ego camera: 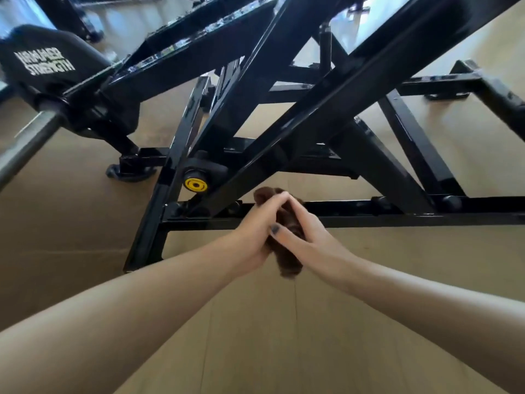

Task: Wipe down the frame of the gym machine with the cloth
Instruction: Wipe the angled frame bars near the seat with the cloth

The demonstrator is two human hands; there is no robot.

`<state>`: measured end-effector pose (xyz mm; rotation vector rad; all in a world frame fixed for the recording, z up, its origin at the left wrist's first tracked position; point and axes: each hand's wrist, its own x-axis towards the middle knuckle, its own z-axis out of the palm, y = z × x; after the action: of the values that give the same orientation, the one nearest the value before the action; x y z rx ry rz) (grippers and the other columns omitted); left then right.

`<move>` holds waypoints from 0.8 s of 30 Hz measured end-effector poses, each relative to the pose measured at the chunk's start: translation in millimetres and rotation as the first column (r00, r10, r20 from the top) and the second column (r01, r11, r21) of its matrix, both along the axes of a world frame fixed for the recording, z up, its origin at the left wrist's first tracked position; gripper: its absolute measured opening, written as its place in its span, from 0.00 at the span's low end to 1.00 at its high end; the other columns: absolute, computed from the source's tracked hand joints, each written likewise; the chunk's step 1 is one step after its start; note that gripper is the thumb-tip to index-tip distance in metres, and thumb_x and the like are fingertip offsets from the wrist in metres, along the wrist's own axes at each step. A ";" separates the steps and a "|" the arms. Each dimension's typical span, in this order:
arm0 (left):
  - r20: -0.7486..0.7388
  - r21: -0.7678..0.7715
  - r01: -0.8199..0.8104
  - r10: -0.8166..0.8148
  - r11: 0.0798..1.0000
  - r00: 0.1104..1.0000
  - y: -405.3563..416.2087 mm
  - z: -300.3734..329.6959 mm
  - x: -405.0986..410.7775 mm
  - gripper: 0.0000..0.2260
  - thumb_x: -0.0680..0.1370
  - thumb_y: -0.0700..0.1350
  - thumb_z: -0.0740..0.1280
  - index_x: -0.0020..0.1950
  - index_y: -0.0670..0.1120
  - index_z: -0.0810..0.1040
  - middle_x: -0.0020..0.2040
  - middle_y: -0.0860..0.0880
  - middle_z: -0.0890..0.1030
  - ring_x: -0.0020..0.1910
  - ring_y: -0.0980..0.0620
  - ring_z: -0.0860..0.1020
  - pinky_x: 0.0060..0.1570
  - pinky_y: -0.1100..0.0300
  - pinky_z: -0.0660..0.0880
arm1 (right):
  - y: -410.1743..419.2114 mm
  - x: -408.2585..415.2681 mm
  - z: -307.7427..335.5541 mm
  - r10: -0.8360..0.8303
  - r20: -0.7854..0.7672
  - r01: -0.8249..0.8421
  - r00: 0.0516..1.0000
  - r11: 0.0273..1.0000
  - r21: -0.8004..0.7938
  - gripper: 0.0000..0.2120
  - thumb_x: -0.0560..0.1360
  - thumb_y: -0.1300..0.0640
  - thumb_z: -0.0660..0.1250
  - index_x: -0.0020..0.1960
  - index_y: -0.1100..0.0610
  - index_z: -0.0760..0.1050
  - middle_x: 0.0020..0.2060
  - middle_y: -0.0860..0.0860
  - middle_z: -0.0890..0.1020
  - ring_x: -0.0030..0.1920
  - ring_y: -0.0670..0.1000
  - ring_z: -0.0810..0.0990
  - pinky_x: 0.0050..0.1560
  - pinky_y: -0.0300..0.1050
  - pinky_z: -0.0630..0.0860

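A dark brown cloth [287, 258] is bunched between both my hands, just in front of the low horizontal bar [369, 216] of the black gym machine frame [326, 109]. My left hand [255, 231] grips the cloth from the left, fingers wrapped over its top. My right hand [309, 237] holds it from the right, thumb and fingers laid along it. The cloth's upper end [265, 193] pokes out above my fingertips; its lower end hangs below my palms.
Slanted black beams cross above the low bar. A yellow-capped pivot knob [196, 184] sits left of my hands. A black padded seat with white lettering [45, 62] and a grey bar [25, 143] stand at the left. Tan wood floor [270, 336] lies below.
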<state>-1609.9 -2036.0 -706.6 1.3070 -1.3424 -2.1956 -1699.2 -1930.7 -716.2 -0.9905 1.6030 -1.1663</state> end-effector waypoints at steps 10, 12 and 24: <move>0.285 -0.443 0.279 -0.161 0.852 0.945 -25.0 19.2 13.8 0.27 0.81 0.71 0.51 0.53 0.55 0.81 0.50 0.54 0.84 0.53 0.56 0.80 0.57 0.62 0.72 | -28.3 -15.5 -32.9 -0.225 0.070 0.233 0.972 0.960 -0.154 0.12 0.77 0.49 0.75 0.58 0.41 0.78 0.50 0.41 0.84 0.51 0.45 0.85 0.49 0.43 0.84; 0.396 -0.859 0.341 0.073 0.383 0.915 -39.9 21.4 25.9 0.20 0.82 0.67 0.56 0.49 0.53 0.77 0.43 0.57 0.80 0.45 0.58 0.79 0.44 0.60 0.74 | -37.3 -21.1 -44.4 -0.256 -0.149 0.238 0.955 0.963 -0.128 0.10 0.77 0.51 0.74 0.56 0.43 0.78 0.49 0.42 0.83 0.50 0.43 0.82 0.48 0.36 0.79; 0.299 -0.930 0.340 0.246 -0.141 0.922 -85.9 -5.0 0.8 0.28 0.77 0.66 0.63 0.62 0.43 0.72 0.50 0.46 0.81 0.50 0.44 0.81 0.50 0.48 0.77 | -116.9 2.2 -89.8 0.204 -0.931 -0.177 0.304 0.972 0.156 0.30 0.81 0.37 0.61 0.79 0.47 0.61 0.76 0.57 0.65 0.75 0.62 0.63 0.76 0.61 0.60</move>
<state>-1609.1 -2121.9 -711.6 0.8344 -2.3864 -0.1113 -1697.0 -2047.6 -806.0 -2.0335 2.2551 -0.2703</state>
